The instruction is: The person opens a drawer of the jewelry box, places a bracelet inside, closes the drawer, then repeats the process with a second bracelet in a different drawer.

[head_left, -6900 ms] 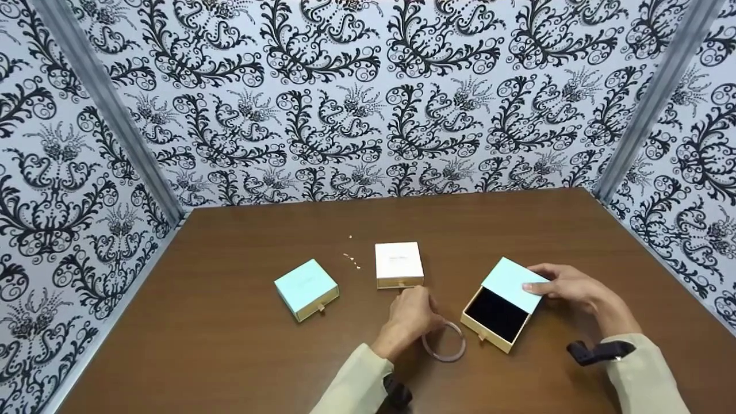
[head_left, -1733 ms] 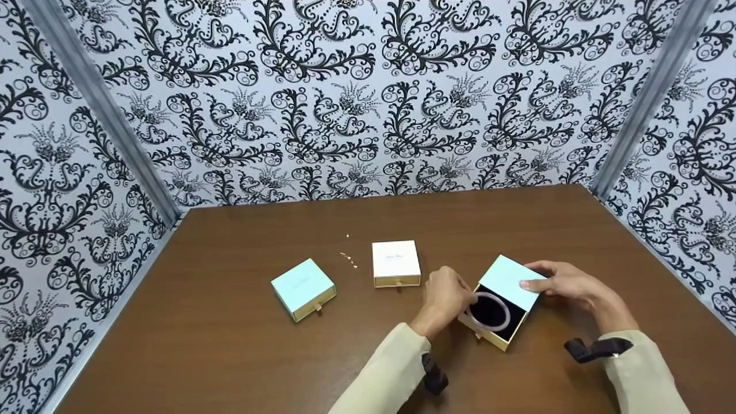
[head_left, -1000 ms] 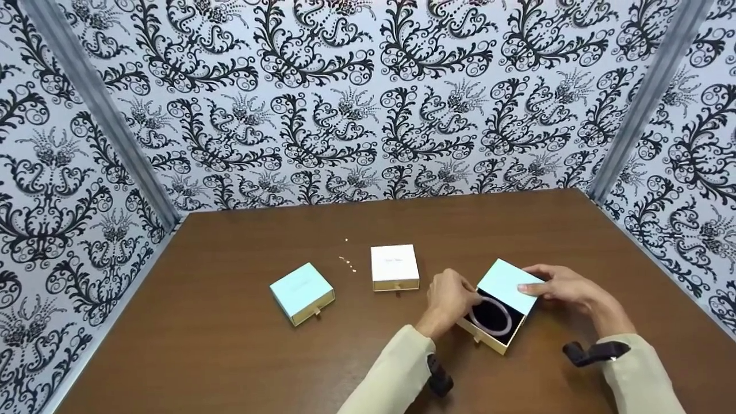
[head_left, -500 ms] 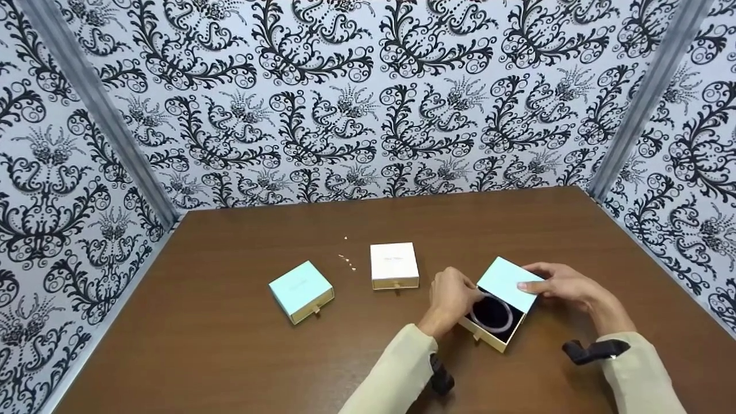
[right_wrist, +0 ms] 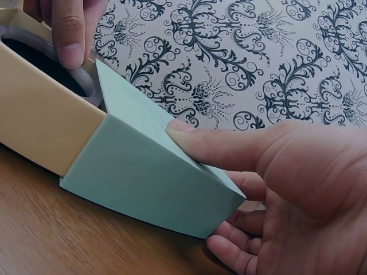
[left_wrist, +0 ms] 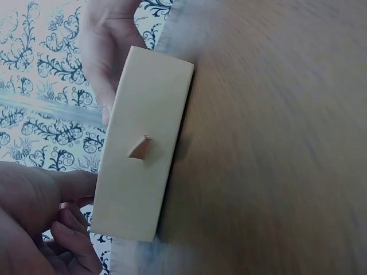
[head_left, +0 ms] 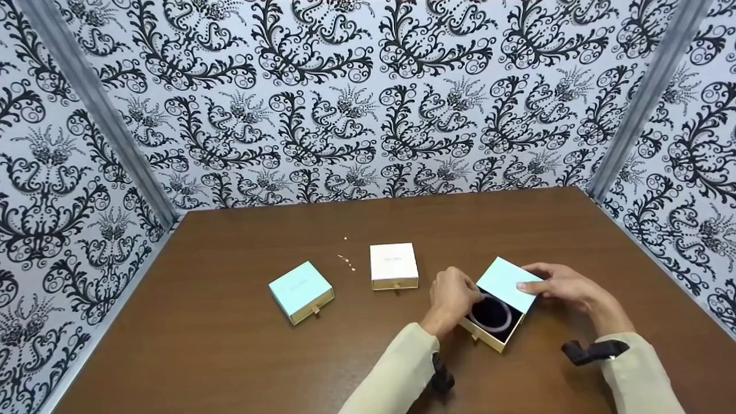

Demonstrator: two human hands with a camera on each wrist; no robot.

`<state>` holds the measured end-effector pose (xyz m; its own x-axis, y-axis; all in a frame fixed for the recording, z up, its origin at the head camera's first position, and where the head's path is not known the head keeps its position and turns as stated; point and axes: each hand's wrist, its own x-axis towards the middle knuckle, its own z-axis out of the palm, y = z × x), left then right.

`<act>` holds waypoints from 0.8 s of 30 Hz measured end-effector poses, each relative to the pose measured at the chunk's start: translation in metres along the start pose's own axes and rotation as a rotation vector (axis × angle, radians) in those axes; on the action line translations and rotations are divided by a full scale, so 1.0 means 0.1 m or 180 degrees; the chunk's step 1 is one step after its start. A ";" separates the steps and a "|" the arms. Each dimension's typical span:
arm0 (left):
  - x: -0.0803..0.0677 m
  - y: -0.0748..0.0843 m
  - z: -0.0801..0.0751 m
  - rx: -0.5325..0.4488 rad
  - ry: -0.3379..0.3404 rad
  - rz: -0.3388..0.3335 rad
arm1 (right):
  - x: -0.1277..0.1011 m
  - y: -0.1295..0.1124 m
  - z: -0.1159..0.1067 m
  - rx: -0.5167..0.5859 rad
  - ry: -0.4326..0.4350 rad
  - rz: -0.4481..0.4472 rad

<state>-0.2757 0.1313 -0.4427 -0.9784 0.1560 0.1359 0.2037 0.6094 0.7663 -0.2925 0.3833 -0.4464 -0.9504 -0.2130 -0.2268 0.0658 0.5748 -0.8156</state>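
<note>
Bangle (head_left: 490, 313) is pressed into the open drawer box (head_left: 501, 303) by left hand (head_left: 454, 299) fingertips at 9 o'clock; sleeve is gripped steady by right hand (head_left: 566, 287).

My head view looks down at the table (head_left: 230, 345); both wrist views sit close, perhaps blurred, sharing the open box (head_left: 501, 305).

Drawer boxes: three – an open mint box (head_left: 502, 299), a closed mint box (head_left: 301, 290), a closed white box (head_left: 394, 264).
Bangles: one, a pale bangle (head_left: 490, 315) in the open drawer.
Small gold pieces (head_left: 347, 260): perhaps four or five; too tiny to count surely.
Hands: two – left hand (head_left: 454, 296), right hand (head_left: 566, 286).
Tables: one, brown table (head_left: 230, 356).
</note>
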 end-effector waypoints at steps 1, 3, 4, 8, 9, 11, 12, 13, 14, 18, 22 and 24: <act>0.00 0.00 0.00 0.0000 0.0003 0.0024 | 0.00 0.00 0.00 -0.0002 0.0006 0.0001; -0.01 -0.01 0.01 0.0003 0.0012 0.0068 | 0.00 0.00 0.01 -0.0002 0.0022 0.0005; -0.01 -0.02 0.01 0.0013 0.0021 0.0077 | 0.00 0.00 0.01 -0.0003 0.0030 0.0006; -0.01 -0.03 -0.01 0.0055 0.0038 0.0082 | 0.00 -0.01 0.01 0.0035 0.0025 -0.0010; -0.01 -0.03 -0.01 0.0076 0.0045 0.0075 | 0.00 -0.01 0.01 0.0046 0.0019 -0.0017; -0.01 -0.03 -0.03 0.0088 0.0037 0.0072 | 0.01 -0.01 0.01 0.0058 0.0013 -0.0023; -0.01 -0.04 -0.03 0.0085 0.0024 0.0073 | 0.00 -0.01 0.01 0.0060 0.0010 -0.0022; -0.02 -0.03 -0.04 0.0092 0.0021 0.0083 | 0.00 -0.01 0.01 0.0061 0.0007 -0.0017; -0.02 -0.03 -0.05 0.0097 0.0008 0.0087 | 0.00 -0.01 0.01 0.0041 0.0009 -0.0019; -0.06 -0.04 -0.08 0.0146 -0.0059 0.0083 | 0.00 0.00 0.01 0.0033 0.0003 0.0010; -0.10 -0.05 -0.12 0.0230 -0.0108 0.0080 | 0.00 0.00 0.01 0.0045 0.0013 0.0033; -0.13 -0.05 -0.14 0.0257 -0.0137 0.0104 | -0.01 0.00 0.01 0.0031 0.0006 0.0029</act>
<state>-0.2648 0.1154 -0.4401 -0.9690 0.2091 0.1317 0.2396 0.6637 0.7086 -0.2918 0.3832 -0.4469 -0.9503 -0.2063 -0.2333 0.0775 0.5690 -0.8187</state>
